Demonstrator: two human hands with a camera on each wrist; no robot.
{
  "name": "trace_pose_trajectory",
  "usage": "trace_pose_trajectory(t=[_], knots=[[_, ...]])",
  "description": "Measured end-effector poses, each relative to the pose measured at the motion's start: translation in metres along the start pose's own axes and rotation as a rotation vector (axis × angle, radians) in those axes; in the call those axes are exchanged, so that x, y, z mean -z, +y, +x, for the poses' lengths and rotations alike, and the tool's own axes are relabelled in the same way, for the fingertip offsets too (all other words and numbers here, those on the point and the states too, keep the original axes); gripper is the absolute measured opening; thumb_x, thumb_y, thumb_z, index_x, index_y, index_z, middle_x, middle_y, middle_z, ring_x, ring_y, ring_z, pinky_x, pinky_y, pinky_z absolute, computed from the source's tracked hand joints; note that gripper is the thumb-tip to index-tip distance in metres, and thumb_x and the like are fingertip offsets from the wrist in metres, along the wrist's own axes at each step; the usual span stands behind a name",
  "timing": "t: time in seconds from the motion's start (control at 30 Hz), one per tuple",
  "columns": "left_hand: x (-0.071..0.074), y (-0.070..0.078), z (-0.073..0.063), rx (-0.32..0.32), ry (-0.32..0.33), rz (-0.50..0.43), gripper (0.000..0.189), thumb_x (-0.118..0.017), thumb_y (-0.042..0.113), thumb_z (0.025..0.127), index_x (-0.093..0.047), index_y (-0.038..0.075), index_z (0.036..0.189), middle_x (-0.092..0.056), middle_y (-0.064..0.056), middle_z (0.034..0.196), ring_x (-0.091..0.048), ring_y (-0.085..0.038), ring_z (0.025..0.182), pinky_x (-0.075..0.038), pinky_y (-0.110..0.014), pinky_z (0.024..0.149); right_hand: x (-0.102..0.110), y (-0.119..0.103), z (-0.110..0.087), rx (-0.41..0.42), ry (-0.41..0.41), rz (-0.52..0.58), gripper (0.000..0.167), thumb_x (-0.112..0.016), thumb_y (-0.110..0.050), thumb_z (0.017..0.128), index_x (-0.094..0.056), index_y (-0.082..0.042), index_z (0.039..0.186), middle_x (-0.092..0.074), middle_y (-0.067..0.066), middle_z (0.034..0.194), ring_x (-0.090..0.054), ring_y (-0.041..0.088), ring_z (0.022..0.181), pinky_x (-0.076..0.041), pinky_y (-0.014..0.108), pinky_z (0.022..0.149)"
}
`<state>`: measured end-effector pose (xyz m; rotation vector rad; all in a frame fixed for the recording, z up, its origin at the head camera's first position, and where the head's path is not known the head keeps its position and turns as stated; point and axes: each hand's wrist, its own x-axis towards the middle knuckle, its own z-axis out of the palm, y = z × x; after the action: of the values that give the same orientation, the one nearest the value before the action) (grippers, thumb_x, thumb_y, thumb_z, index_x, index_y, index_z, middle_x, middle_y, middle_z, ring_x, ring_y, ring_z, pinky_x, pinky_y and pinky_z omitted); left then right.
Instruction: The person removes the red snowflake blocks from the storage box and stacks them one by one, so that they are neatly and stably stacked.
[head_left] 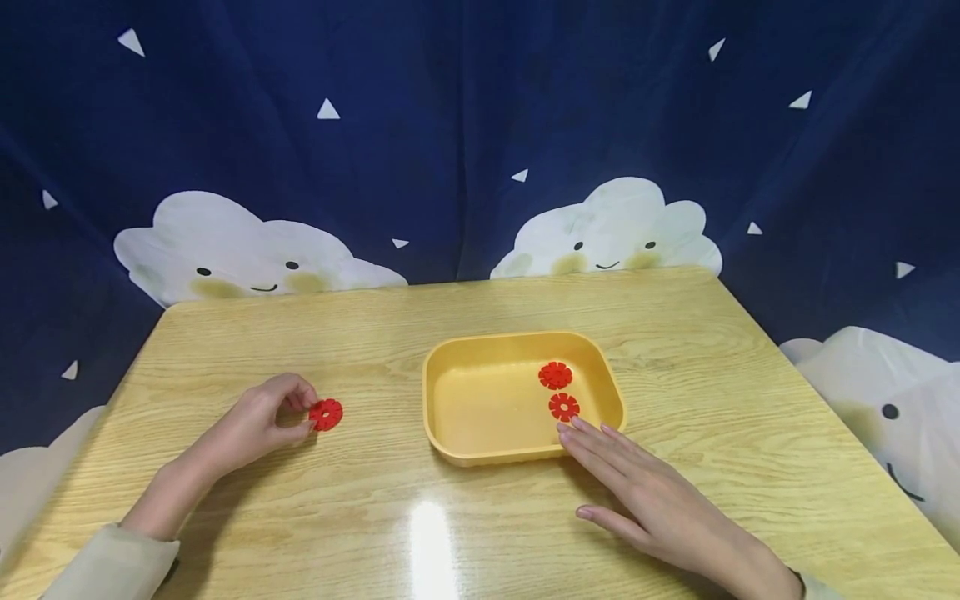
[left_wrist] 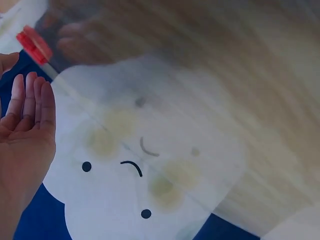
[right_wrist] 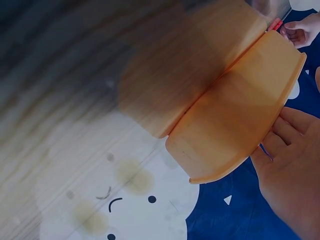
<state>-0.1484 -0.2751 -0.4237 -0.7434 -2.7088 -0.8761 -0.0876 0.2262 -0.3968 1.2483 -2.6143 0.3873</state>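
A notched red plastic disc [head_left: 327, 415] with a centre hole lies on the table at the left; in the left wrist view this red piece [left_wrist: 34, 45] looks thick, like stacked discs. Right at its left edge is my left hand [head_left: 258, 421], with bent fingers and thumb apart. A yellow tray [head_left: 480, 458] stands at the middle right. Inside it lie two more red pieces: a thicker one [head_left: 556, 375] toward the back and a notched disc [head_left: 564, 407] nearer the front. My right hand [head_left: 652, 500], fingers extended, has its fingertips at the tray's front right rim.
The tray and discs stand on a wood-grain table [head_left: 360, 517] with rounded far corners. Behind it hangs a dark blue curtain [head_left: 420, 150] printed with smiling clouds and white triangles. Bare tabletop lies between the left disc and the tray.
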Motion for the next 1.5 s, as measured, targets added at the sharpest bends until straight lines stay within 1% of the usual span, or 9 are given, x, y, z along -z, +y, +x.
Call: trace_pose_trajectory(t=[0.23,0.43,0.6,0.77,0.93,1.07,1.23,1.37,1.5], knots=[[0.000,0.019,0.014,-0.066,0.011,-0.050,0.033,-0.081,-0.004,0.073,-0.060,0.007,0.095,-0.061,0.000,0.088,-0.061,-0.015,0.077,-0.054,-0.031,0.066,0.000,0.001,0.001,0.018,0.009,0.005,0.074,-0.062,-0.042,0.094,-0.030,-0.015,0.155,-0.034,0.005,0.156,-0.033,0.023,0.142,-0.018,0.032,0.117],[-0.006,0.050,0.038,-0.108,0.013,-0.098,0.031,-0.081,0.000,0.075,-0.061,0.008,0.097,-0.062,0.003,0.090,-0.062,-0.019,0.080,-0.055,-0.034,0.069,0.001,0.002,0.001,0.014,-0.012,0.011,0.074,-0.061,-0.041,0.095,-0.027,-0.015,0.155,-0.030,0.003,0.158,-0.032,0.023,0.142,-0.016,0.030,0.117],[-0.018,0.078,0.063,-0.150,-0.014,-0.189,0.028,-0.079,0.003,0.077,-0.062,0.006,0.098,-0.062,0.005,0.092,-0.063,-0.022,0.084,-0.055,-0.036,0.074,0.002,0.002,0.001,0.009,-0.030,0.012,0.073,-0.060,-0.041,0.096,-0.029,-0.013,0.155,-0.029,0.003,0.158,-0.032,0.024,0.142,-0.015,0.030,0.117],[-0.034,0.108,0.090,-0.206,-0.073,-0.256,0.027,-0.079,0.006,0.078,-0.062,0.006,0.099,-0.062,0.003,0.095,-0.062,-0.018,0.087,-0.054,-0.033,0.078,0.001,0.002,0.001,0.013,-0.001,0.007,0.071,-0.061,-0.042,0.095,-0.034,-0.011,0.153,-0.028,0.000,0.159,-0.033,0.023,0.142,-0.019,0.033,0.116],[-0.052,0.130,0.116,-0.243,-0.136,-0.245,0.025,-0.077,0.011,0.081,-0.061,0.008,0.101,-0.060,0.005,0.096,-0.060,-0.013,0.088,-0.052,-0.028,0.082,0.001,0.003,0.000,0.006,-0.006,0.009,0.074,-0.063,-0.041,0.094,-0.030,-0.015,0.154,-0.027,-0.001,0.159,-0.033,0.022,0.142,-0.019,0.033,0.116],[-0.072,0.141,0.139,-0.284,-0.195,-0.242,0.025,-0.075,0.010,0.082,-0.061,0.007,0.101,-0.061,0.001,0.096,-0.062,-0.020,0.089,-0.051,-0.027,0.083,0.001,0.004,0.000,0.006,-0.007,0.007,0.075,-0.064,-0.040,0.093,-0.028,-0.017,0.155,-0.029,0.000,0.159,-0.033,0.022,0.142,-0.020,0.033,0.116],[-0.099,0.156,0.165,-0.357,-0.308,-0.243,0.021,-0.072,0.007,0.083,-0.061,0.003,0.101,-0.063,-0.005,0.097,-0.062,-0.022,0.090,-0.051,-0.025,0.083,0.001,0.003,-0.001,-0.001,-0.007,0.004,0.077,-0.067,-0.038,0.092,-0.029,-0.016,0.155,-0.028,-0.001,0.159,-0.033,0.021,0.142,-0.020,0.033,0.116],[-0.114,0.166,0.179,-0.395,-0.384,-0.247,0.021,-0.071,0.004,0.084,-0.061,0.000,0.102,-0.064,-0.011,0.099,-0.061,-0.026,0.092,-0.050,-0.027,0.084,0.001,0.002,-0.001,-0.004,-0.012,0.006,0.080,-0.070,-0.036,0.090,-0.028,-0.017,0.155,-0.030,0.000,0.158,-0.033,0.021,0.142,-0.017,0.030,0.117],[-0.127,0.172,0.188,-0.411,-0.424,-0.216,0.021,-0.072,0.003,0.084,-0.061,0.000,0.102,-0.064,-0.013,0.099,-0.060,-0.026,0.092,-0.048,-0.023,0.083,0.001,0.002,-0.001,0.003,-0.013,0.013,0.076,-0.067,-0.037,0.092,-0.031,-0.014,0.154,-0.033,0.003,0.157,-0.033,0.022,0.142,-0.018,0.031,0.116]])
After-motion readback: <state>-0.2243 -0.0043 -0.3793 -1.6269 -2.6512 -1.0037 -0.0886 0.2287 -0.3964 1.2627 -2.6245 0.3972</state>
